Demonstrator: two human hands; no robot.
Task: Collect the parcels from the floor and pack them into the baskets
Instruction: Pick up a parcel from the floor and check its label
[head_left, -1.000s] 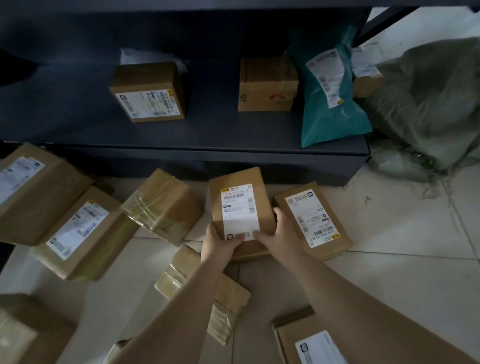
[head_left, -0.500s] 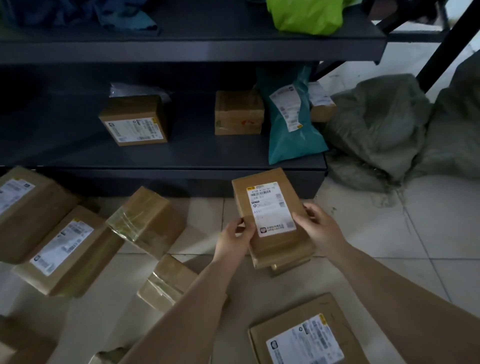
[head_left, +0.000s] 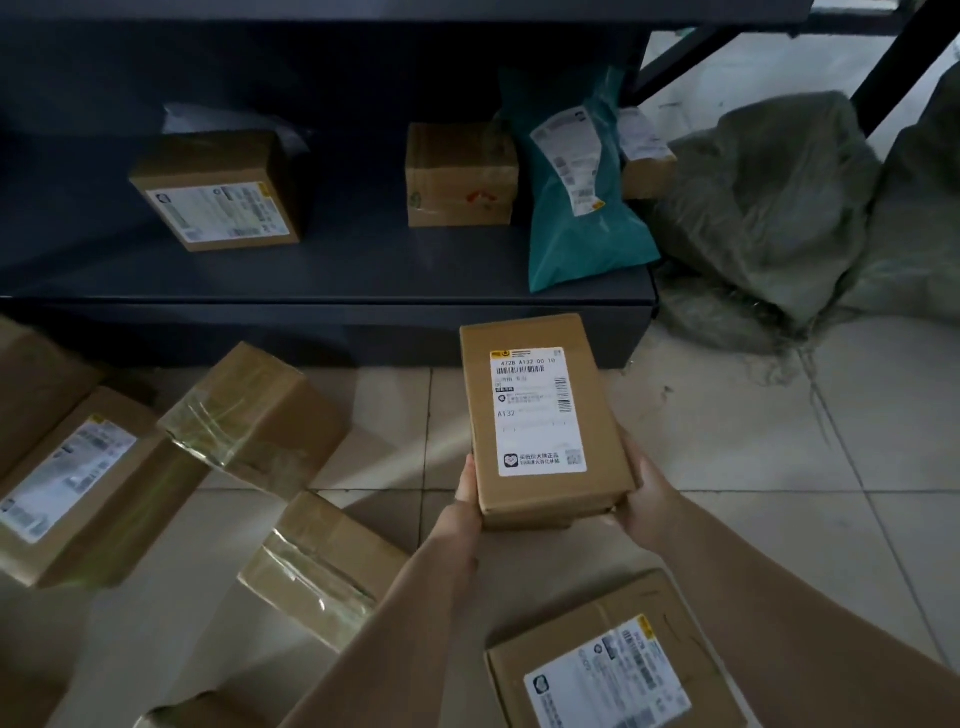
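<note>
A labelled cardboard parcel (head_left: 543, 415) is held above the pale tiled floor (head_left: 727, 457), label up, with a second, thinner box seemingly pressed beneath it (only its edge is seen). It is clasped at its near end by the left hand (head_left: 465, 506) and the right hand (head_left: 641, 499), fingers curled closed against its sides. Other parcels are scattered on the floor: two taped ones (head_left: 260, 415) (head_left: 322, 566) to the left, a labelled one (head_left: 78, 488) further left, another (head_left: 602, 660) near the right arm. Behind, a dark shelf (head_left: 337, 275) carries boxes (head_left: 218, 192) (head_left: 460, 174) and a teal mailer bag (head_left: 576, 197). Grey-green sacks (head_left: 779, 208) are slumped at the right.
</note>
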